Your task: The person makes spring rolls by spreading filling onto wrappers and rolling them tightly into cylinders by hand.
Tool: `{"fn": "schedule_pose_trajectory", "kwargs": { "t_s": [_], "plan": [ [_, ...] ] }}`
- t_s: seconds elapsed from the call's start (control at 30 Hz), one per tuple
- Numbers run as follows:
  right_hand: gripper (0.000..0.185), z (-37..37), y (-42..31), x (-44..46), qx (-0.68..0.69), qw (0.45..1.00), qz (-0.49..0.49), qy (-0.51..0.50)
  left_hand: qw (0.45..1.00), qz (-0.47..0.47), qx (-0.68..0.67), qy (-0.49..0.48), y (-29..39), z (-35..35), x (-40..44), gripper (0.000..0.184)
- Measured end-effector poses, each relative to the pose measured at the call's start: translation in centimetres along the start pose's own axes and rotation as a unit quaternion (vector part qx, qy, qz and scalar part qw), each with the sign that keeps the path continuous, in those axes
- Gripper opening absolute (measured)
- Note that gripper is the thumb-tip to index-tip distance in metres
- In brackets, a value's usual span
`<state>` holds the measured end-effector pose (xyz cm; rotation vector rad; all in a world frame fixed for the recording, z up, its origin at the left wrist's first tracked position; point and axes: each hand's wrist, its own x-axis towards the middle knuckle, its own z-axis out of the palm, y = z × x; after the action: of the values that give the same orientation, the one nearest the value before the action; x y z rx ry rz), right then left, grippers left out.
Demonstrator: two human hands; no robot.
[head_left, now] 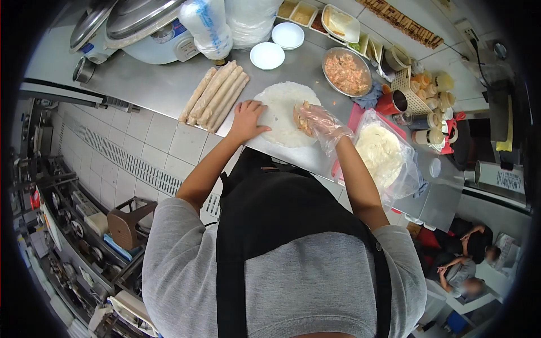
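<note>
Cupping filling [302, 122] over the wrapper [278, 114] is the curled right hand [326, 125]; the left hand [247, 120] lies spread at the wrapper's edge.

From here I can't read a single word. I see blue print [207, 21] on the plastic wrapping [218, 46], a label [186, 50] on the rice cooker [147, 49] and small dark lettering on the pale panel [508, 179], all too blurred.

Lumpy filling [302, 123], seemingly on round wrapper [278, 107]

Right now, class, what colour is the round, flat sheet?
The round sheet is whitish, best seen in the head view.
</note>
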<state>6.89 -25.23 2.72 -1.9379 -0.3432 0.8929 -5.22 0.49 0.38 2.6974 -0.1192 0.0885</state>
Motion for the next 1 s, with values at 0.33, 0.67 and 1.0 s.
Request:
{"fn": "schedule_pose_trajectory", "kwargs": {
  "t_s": [0.33, 0.67, 1.0],
  "plan": [
    [0.044, 0.1, 5.1, 1.9, 0.155, 0.986, 0.060, -0.014, 0.995, -0.007, -0.041, 0.092, -0.2, 0.9, 1.6, 0.061],
    [0.043, -1.8, -1.4, -4.5, 0.364, 0.929, -0.057, 0.030, 0.996, 0.080, -0.028, -0.020, 5.8, 4.6, 2.7, 0.070],
    [0.042, -2.5, -8.2, -5.1, -0.111, 0.991, -0.045, 0.067, 0.987, 0.017, -0.128, 0.094, 4.3, 3.3, 2.2, 0.069]
  ]
}}
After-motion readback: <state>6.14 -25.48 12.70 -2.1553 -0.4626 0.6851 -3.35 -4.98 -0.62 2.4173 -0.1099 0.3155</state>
